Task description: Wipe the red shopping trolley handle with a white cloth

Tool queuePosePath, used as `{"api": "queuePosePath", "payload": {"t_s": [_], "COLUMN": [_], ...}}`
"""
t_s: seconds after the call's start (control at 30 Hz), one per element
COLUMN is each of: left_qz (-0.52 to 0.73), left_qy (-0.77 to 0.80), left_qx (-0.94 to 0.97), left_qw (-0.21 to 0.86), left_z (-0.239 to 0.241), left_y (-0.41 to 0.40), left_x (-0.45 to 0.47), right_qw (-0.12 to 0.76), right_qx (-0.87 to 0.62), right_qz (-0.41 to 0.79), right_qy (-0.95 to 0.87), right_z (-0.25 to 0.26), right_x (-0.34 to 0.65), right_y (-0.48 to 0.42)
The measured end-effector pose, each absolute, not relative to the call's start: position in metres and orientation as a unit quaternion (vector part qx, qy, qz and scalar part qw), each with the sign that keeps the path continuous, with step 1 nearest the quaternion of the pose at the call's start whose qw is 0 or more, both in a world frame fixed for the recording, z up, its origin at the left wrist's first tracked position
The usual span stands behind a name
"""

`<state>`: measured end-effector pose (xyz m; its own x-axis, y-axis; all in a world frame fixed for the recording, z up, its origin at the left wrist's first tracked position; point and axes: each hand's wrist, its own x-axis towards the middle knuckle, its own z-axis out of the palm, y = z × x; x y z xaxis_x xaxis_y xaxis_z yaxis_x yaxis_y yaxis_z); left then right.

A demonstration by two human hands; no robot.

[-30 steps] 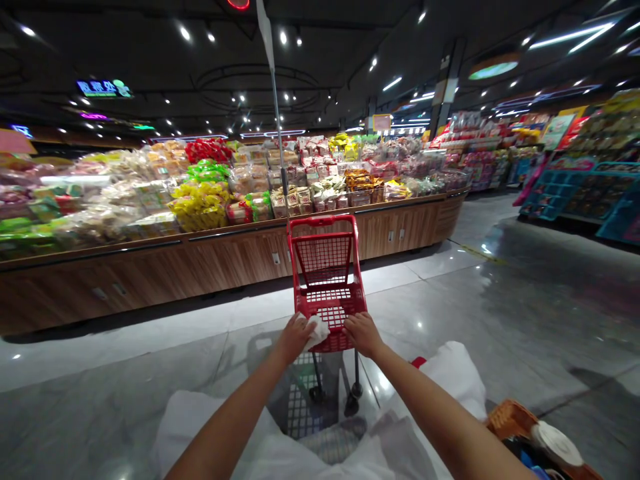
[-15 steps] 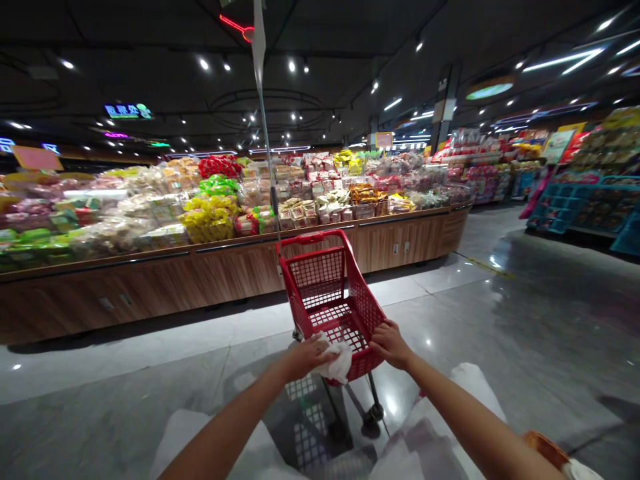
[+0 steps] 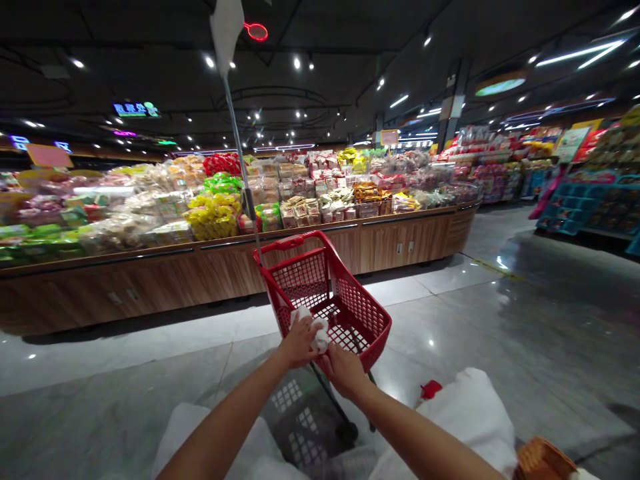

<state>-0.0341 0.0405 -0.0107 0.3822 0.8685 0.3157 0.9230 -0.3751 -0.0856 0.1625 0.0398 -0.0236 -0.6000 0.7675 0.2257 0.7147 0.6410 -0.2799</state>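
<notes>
The red cart (image 3: 364,308) stood on the grey floor (image 3: 450,347) straight ahead of the person, its near edge at the hands and its handle at the far end. Nothing but its own mesh showed inside the basket part. A crumpled white cloth (image 3: 321,338) lay against the near left part of the cart's rim, under the left hand (image 3: 300,341). That hand's fingers were bent closely over the cloth and had hold of it. The right hand (image 3: 345,371) was just beside it, its fingers curled in on the cart's near edge, with little gap showing.

Beneath, a black wheel (image 3: 346,432) touched the floor. White clothing (image 3: 475,413) spread below both forearms, with a small red object (image 3: 431,389) near it on the right and a brown basket (image 3: 544,460) at the bottom corner. A thin pole (image 3: 233,123) rose from the cart's far left corner to a pale panel.

Beyond, a long wooden display stand (image 3: 385,243) carried packaged goods, among them yellow packs (image 3: 214,217), green packs (image 3: 223,183) and red packs (image 3: 222,163). Farther right stood a teal rack (image 3: 570,203), well apart from the cart.
</notes>
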Motion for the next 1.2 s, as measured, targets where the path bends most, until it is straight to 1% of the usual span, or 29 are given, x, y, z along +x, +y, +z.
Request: {"api": "queuePosePath", "payload": {"t_s": [0.07,0.17,0.23,0.33,0.43,0.5,0.6,0.7,0.8,0.9,0.97,1.03,1.13,1.2], "left_qz": [-0.081,-0.022,-0.001,-0.009,-0.009,-0.007,-0.010,-0.026,-0.052,-0.045,-0.016,0.006,-0.002,0.003], "left_qy": [-0.520,-0.479,-0.503,-0.580,-0.611,-0.609,-0.600,-0.596,-0.606,-0.593,-0.574,-0.569,-0.594,-0.583], "left_qx": [-0.842,-0.869,-0.854,-0.795,-0.765,-0.765,-0.775,-0.786,-0.778,-0.789,-0.804,-0.804,-0.768,-0.764], "left_qw": [0.120,0.118,0.132,0.176,0.204,0.210,0.197,0.163,0.158,0.154,0.154,0.173,0.240,0.275], "left_z": [-0.006,0.014,0.030,0.052,0.061,0.059,0.047,0.028,0.011,0.006,0.012,0.027,0.059,0.081], "left_y": [0.039,0.046,0.053,0.055,0.047,0.040,0.036,0.041,0.049,0.055,0.055,0.052,0.038,0.027], "left_x": [-0.041,-0.072,-0.100,-0.136,-0.146,-0.133,-0.087,-0.025,0.027,0.041,0.022,-0.018,-0.099,-0.147], "right_qw": [0.145,0.142,0.149,0.153,0.160,0.174,0.187,0.175,0.166,0.157,0.145,0.136,0.137,0.141], "right_qx": [-0.430,-0.400,-0.389,-0.376,-0.375,-0.379,-0.376,-0.377,-0.376,-0.371,-0.375,-0.379,-0.361,-0.333], "right_qz": [0.075,0.051,0.034,0.015,-0.005,-0.022,-0.031,-0.023,-0.019,-0.011,-0.001,0.007,0.019,0.027], "right_qy": [-0.888,-0.904,-0.908,-0.914,-0.913,-0.909,-0.907,-0.910,-0.911,-0.915,-0.915,-0.915,-0.922,-0.932], "right_z": [-0.026,-0.031,-0.034,-0.039,-0.041,-0.039,-0.033,-0.028,-0.025,-0.023,-0.023,-0.022,-0.024,-0.027], "right_x": [0.155,0.169,0.187,0.214,0.232,0.238,0.238,0.233,0.228,0.226,0.228,0.231,0.238,0.245], "right_y": [0.032,0.032,0.037,0.048,0.063,0.073,0.085,0.093,0.097,0.099,0.101,0.104,0.112,0.118]}}
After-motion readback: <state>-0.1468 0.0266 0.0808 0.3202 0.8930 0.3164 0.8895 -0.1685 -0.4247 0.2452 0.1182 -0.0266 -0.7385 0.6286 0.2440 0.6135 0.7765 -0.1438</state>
